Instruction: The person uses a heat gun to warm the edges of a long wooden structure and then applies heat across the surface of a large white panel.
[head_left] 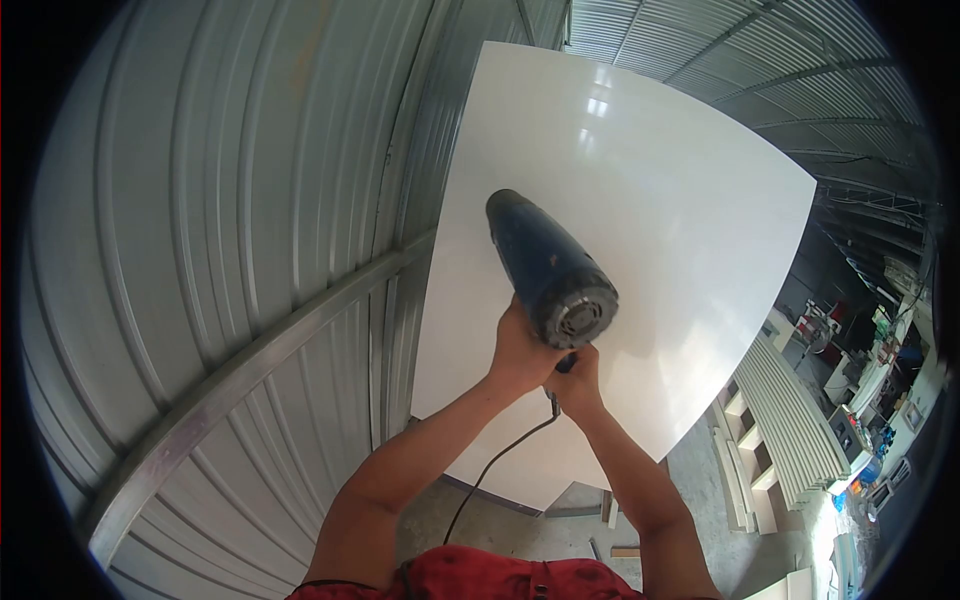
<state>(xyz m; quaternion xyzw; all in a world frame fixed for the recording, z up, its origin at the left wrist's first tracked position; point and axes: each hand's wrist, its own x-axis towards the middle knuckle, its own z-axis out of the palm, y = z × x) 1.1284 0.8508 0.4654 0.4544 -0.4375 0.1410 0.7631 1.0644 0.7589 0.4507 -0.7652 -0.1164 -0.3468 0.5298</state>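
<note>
A dark blue heat gun (548, 262) with a black nozzle and a round vented rear cap points up and away from me, toward a large glossy white panel (660, 190). My left hand (522, 352) is wrapped round its handle just beneath the body. Lower on the same handle, my right hand (580, 380) is closed too, close against the left. The gun's body hides part of my left fingers. From the handle's bottom a black cord (497, 460) curves down toward my red shirt. In this view the nozzle overlaps the left part of the panel.
A corrugated metal wall (230, 200) with a horizontal steel beam (270, 370) runs along the left. Stacked pale boards (790, 420) lie at the right, with a cluttered work area beyond. Wood offcuts (625, 551) rest on the concrete floor (480, 525).
</note>
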